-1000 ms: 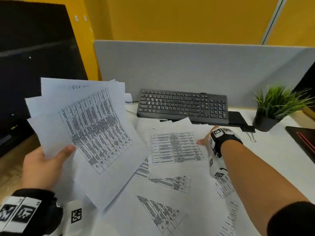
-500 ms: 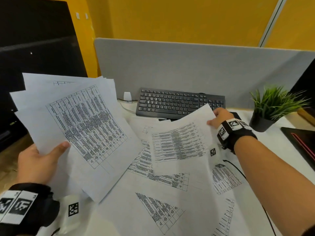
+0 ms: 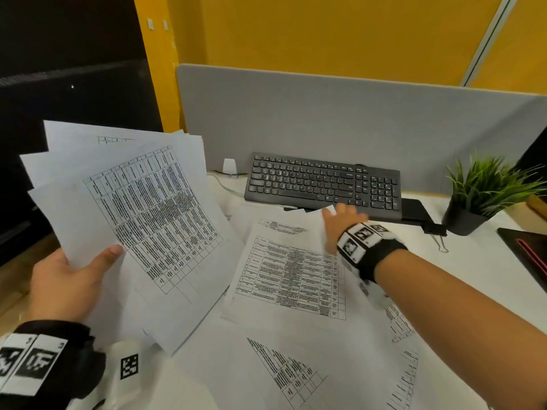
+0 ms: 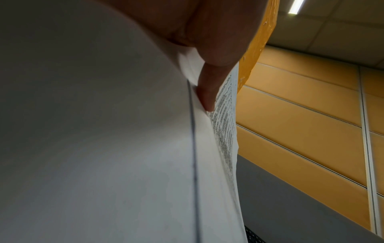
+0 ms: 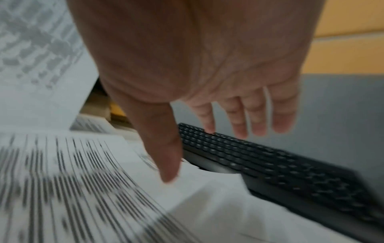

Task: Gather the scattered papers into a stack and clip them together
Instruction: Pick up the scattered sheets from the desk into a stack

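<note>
My left hand (image 3: 88, 261) grips a fanned bundle of printed papers (image 3: 148, 208) at its lower left edge, thumb on top, raised above the desk's left side. In the left wrist view the thumb (image 4: 209, 85) presses on the bundle (image 4: 104, 148). My right hand (image 3: 340, 218) hovers open, fingers straight, over the far corner of a printed sheet (image 3: 290, 276) lying in front of the keyboard; the right wrist view shows the hand (image 5: 191, 148) holding nothing above that sheet (image 5: 83, 189). More loose sheets (image 3: 281, 371) cover the near desk. A black binder clip (image 3: 434, 229) lies to the right.
A black keyboard (image 3: 322, 182) stands just behind my right hand, with a grey partition (image 3: 325, 113) behind it. A potted plant (image 3: 479, 196) and a dark red-trimmed item (image 3: 527, 250) sit at the right. A dark monitor (image 3: 59, 84) is at the left.
Half a second ago my right hand held a printed sheet lifted by its far corner; now that sheet lies on the desk and the hand is open above it. The left bundle stays raised.
</note>
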The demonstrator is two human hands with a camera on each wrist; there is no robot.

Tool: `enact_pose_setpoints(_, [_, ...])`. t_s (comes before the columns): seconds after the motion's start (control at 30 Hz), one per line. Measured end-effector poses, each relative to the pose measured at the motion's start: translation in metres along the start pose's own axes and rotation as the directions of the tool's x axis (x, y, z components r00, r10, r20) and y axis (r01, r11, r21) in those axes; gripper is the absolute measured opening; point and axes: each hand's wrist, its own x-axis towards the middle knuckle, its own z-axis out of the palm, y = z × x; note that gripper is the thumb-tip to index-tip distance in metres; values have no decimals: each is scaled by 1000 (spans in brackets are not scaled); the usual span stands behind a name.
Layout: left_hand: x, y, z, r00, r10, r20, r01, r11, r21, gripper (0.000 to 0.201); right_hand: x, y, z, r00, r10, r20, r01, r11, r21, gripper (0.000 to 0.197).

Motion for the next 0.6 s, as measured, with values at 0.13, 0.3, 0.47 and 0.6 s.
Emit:
enact_pose_setpoints(0.13, [-2, -3, -1, 996, -37, 82, 36, 999, 13, 43, 30, -61, -4, 961, -233, 151, 150, 893, 425, 106])
enact_pose_setpoints(0.3, [-1, 2, -11, 996, -45, 78, 41, 998, 51, 31, 48, -91, 7, 941, -286, 183, 219, 923, 315, 110])
enact_pose_setpoints(0.47, [0, 1, -18, 1000, 2, -6, -2, 1000, 16, 11, 49, -78, 5, 944, -262, 200, 188, 926, 326, 74])
enact_pose_setpoints(0.6, [17, -28, -25, 998, -43, 49, 42, 999, 29, 73, 45, -69, 1, 921, -287, 265, 227, 945, 234, 41])
